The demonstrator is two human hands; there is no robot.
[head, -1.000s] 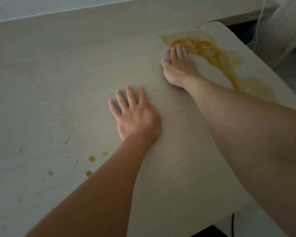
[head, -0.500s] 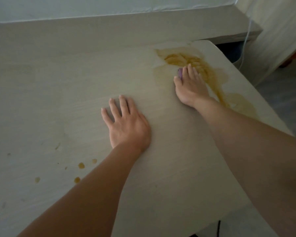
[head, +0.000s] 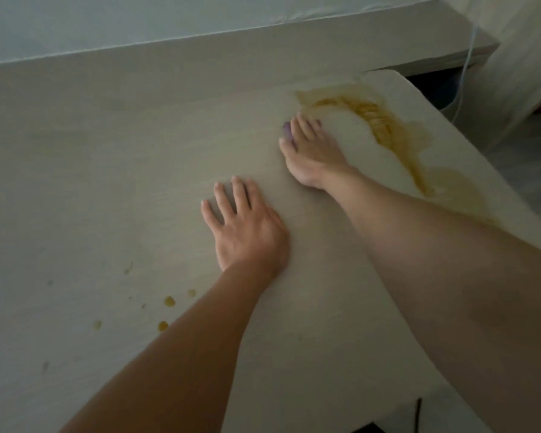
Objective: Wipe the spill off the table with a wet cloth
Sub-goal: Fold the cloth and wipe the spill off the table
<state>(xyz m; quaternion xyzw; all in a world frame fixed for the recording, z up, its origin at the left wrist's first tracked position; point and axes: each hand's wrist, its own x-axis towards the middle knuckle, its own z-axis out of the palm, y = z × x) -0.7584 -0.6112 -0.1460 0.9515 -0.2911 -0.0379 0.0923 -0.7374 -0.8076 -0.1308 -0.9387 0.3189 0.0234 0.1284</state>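
Note:
A yellow-brown spill [head: 388, 132] streaks the far right corner of the pale wooden table [head: 107, 189] and runs down along its right edge. My right hand [head: 313, 151] lies flat just left of it, fingers straight, pressing a purple cloth [head: 286, 131] to the table. Only a sliver of the cloth shows past the fingertips. A wiped pale patch [head: 353, 135] sits between that hand and the spill. My left hand [head: 247, 226] rests flat on the table's middle, fingers spread, holding nothing. Small yellow drops [head: 169, 301] dot the table near my left forearm.
A pale ledge [head: 263, 48] runs along the table's back under a wall. A thin light cable [head: 464, 73] hangs past the far right corner, over a dark gap. A black cord [head: 417, 410] shows below the table's near edge. The floor lies to the right.
My right hand has slid left out of the spill with the cloth, leaving a cleaner pale patch behind it. My left hand has stayed flat in place.

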